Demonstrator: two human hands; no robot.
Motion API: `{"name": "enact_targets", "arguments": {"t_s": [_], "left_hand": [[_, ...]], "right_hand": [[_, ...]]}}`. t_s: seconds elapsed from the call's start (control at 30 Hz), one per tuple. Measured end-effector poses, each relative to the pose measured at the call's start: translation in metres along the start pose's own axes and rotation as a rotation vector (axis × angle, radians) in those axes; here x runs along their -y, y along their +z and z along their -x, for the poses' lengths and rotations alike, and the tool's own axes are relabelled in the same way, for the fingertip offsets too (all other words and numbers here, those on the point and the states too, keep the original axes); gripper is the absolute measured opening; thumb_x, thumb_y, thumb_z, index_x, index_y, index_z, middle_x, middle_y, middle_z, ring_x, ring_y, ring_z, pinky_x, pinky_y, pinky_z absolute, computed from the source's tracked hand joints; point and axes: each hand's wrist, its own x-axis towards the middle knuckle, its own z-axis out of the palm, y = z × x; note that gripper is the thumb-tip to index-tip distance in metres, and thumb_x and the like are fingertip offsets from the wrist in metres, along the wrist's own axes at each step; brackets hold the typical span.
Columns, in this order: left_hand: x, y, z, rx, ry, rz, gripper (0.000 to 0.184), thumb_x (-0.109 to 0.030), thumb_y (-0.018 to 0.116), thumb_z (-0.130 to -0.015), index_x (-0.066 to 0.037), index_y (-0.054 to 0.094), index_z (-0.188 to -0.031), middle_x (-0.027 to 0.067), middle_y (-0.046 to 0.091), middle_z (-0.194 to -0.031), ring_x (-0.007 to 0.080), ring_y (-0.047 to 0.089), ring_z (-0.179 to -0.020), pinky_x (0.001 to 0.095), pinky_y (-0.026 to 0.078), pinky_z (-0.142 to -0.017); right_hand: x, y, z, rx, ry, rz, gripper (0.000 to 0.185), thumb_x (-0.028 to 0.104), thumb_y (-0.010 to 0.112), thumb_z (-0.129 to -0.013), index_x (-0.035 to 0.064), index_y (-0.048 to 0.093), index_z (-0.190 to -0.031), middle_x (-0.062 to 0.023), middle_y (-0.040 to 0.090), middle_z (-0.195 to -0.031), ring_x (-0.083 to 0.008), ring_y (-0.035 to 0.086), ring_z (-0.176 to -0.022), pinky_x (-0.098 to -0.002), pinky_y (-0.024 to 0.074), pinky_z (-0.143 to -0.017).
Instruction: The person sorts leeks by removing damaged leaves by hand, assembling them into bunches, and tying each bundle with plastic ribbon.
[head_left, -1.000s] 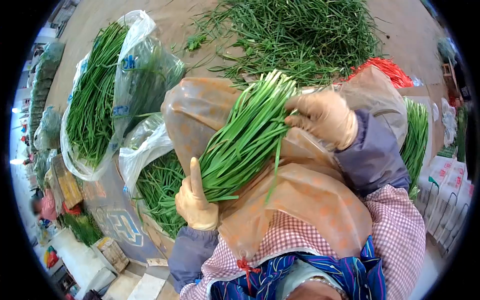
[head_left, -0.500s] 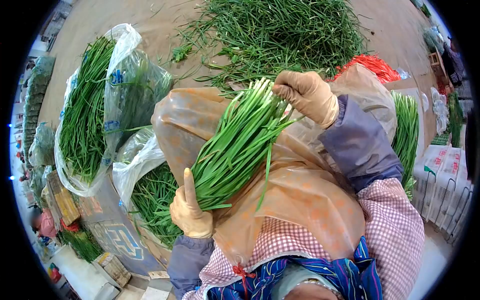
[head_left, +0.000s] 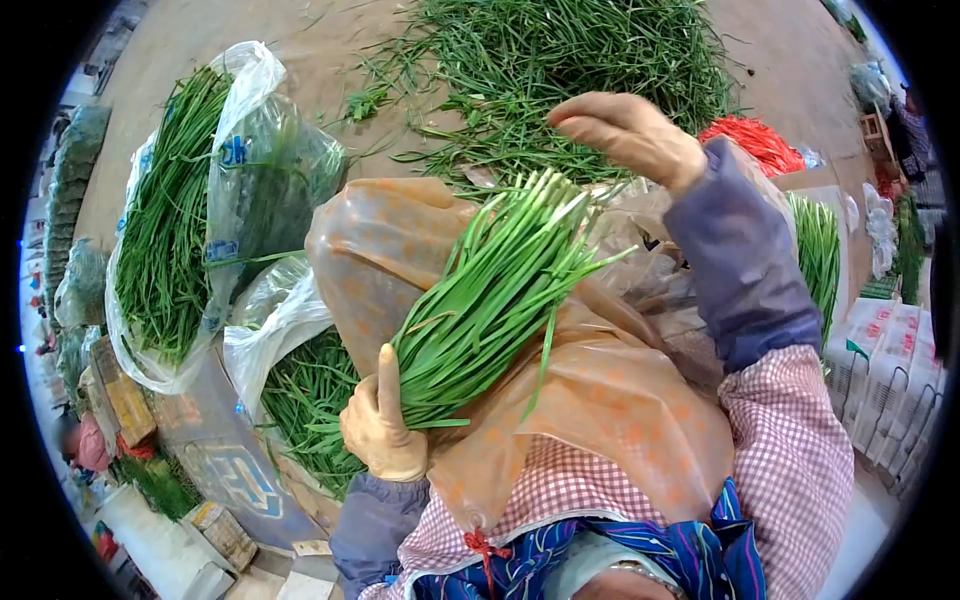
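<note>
A bundle of long green leafy stalks (head_left: 490, 300) lies slanted across my lap on a translucent brown apron (head_left: 620, 400), pale ends toward the top. My left hand (head_left: 383, 420), in a cream glove, grips its lower leafy end, the thumb pointing up beside the leaves and the other fingers mostly hidden. My right hand (head_left: 630, 135), gloved too, is raised above the pale ends, apart from the bundle. Its fingers are stretched out, slightly blurred, and nothing is seen in them.
A heap of loose green leaves (head_left: 590, 60) covers the floor ahead. At left are a plastic bag of stalks (head_left: 170, 220) and a lower open bag (head_left: 310, 390). Red strips (head_left: 755, 145), another stalk bundle (head_left: 817, 250) and white crates (head_left: 885, 370) are at right. A person (head_left: 90, 440) is far left.
My right hand has lifted off the pale ends of the bundle, up and away, and its fingers have opened. My left hand has kept its grip.
</note>
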Motion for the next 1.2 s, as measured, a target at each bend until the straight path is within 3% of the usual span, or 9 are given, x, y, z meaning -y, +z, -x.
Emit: {"name": "enact_targets", "arguments": {"t_s": [0.13, 0.2, 0.4, 0.53, 0.63, 0.67, 0.8, 0.97, 1.2], "left_hand": [[0.002, 0.002, -0.001, -0.052, 0.038, -0.018, 0.085, -0.001, 0.067, -0.069, -0.019, 0.044, -0.148, 0.0103, 0.062, -0.093, 0.0293, 0.061, -0.074, 0.0405, 0.047, -0.063], [0.002, -0.001, -0.001, -0.041, 0.017, -0.01, 0.08, -0.001, 0.065, -0.069, -0.018, 0.048, -0.146, 0.011, 0.061, -0.094, 0.0294, 0.06, -0.075, 0.0404, 0.047, -0.065], [0.007, 0.001, 0.0, -0.003, 0.015, 0.043, 0.08, -0.001, 0.063, -0.068, -0.019, 0.05, -0.145, 0.0122, 0.061, -0.097, 0.0302, 0.06, -0.08, 0.0404, 0.046, -0.068], [0.006, -0.003, -0.002, 0.025, 0.027, 0.008, 0.08, -0.001, 0.062, -0.069, -0.022, 0.049, -0.145, 0.0119, 0.061, -0.098, 0.0303, 0.06, -0.081, 0.0411, 0.046, -0.069], [0.005, -0.004, 0.0, 0.027, 0.021, -0.009, 0.08, 0.0, 0.061, -0.071, -0.024, 0.047, -0.146, 0.0119, 0.06, -0.099, 0.0301, 0.059, -0.08, 0.0414, 0.046, -0.069], [0.005, -0.005, -0.001, 0.035, 0.013, -0.012, 0.08, 0.0, 0.06, -0.071, -0.024, 0.047, -0.146, 0.0119, 0.06, -0.099, 0.0301, 0.06, -0.08, 0.0414, 0.046, -0.069], [0.0, -0.006, -0.002, 0.056, -0.009, -0.037, 0.081, 0.001, 0.059, -0.071, -0.025, 0.046, -0.147, 0.0115, 0.061, -0.099, 0.0295, 0.06, -0.081, 0.0413, 0.047, -0.071], [-0.005, -0.011, -0.003, 0.098, -0.021, -0.067, 0.083, 0.001, 0.058, -0.07, -0.025, 0.045, -0.148, 0.0114, 0.061, -0.102, 0.0291, 0.061, -0.082, 0.0414, 0.047, -0.073], [-0.007, -0.018, 0.003, 0.148, -0.079, -0.012, 0.091, 0.003, 0.063, -0.065, -0.021, 0.04, -0.15, 0.0131, 0.06, -0.108, 0.0307, 0.06, -0.093, 0.0466, 0.048, -0.084]], "right_hand": [[0.013, 0.04, -0.052, 0.484, 0.024, 0.182, 0.048, 0.039, 0.066, -0.093, 0.0037, 0.064, -0.125, -0.0159, 0.068, -0.116, -0.025, 0.063, -0.106, -0.0346, 0.05, -0.093], [0.013, 0.055, -0.059, 0.629, -0.022, 0.049, 0.031, 0.029, 0.069, -0.092, 0.0011, 0.069, -0.106, -0.0065, 0.071, -0.091, -0.0169, 0.063, -0.084, -0.0324, 0.0514, -0.079], [0.006, 0.057, -0.036, 0.25, 0.072, -0.557, 0.016, 0.015, 0.067, -0.092, -0.0007, 0.069, -0.092, -0.005, 0.069, -0.078, -0.0125, 0.064, -0.07, -0.0266, 0.053, -0.069], [-0.038, 0.042, -0.049, -0.111, -0.016, -0.391, 0.012, 0.012, 0.066, -0.094, 0.0009, 0.07, -0.097, -0.0052, 0.068, -0.079, -0.0135, 0.062, -0.066, -0.0285, 0.0527, -0.063], [-0.061, 0.014, -0.054, -0.513, -0.048, 0.267, 0.013, 0.008, 0.065, -0.093, 0.002, 0.069, -0.104, -0.0063, 0.071, -0.093, -0.0159, 0.066, -0.081, -0.0283, 0.0548, -0.07], [-0.08, 0.012, -0.061, -0.579, -0.302, 0.192, 0.016, 0.005, 0.065, -0.092, 0.0024, 0.069, -0.107, -0.0089, 0.071, -0.102, -0.016, 0.066, -0.089, -0.0293, 0.055, -0.074], [0.024, 0.047, -0.012, -0.195, -0.618, 0.056, 0.019, 0.001, 0.071, -0.085, 0.0056, 0.069, -0.104, -0.0059, 0.068, -0.098, -0.0174, 0.064, -0.09, -0.03, 0.0525, -0.077], [0.074, 0.107, 0.019, 0.15, -0.718, 0.444, 0.029, 0.033, 0.075, -0.08, 0.0079, 0.068, -0.092, -0.0079, 0.063, -0.091, -0.03, 0.06, -0.088, -0.0438, 0.0436, -0.084], [0.08, 0.134, 0.019, 0.213, -0.689, -0.037, 0.011, 0.014, 0.071, -0.085, 0.0061, 0.067, -0.091, -0.0081, 0.061, -0.082, -0.0297, 0.061, -0.078, -0.0391, 0.0497, -0.07]]}}
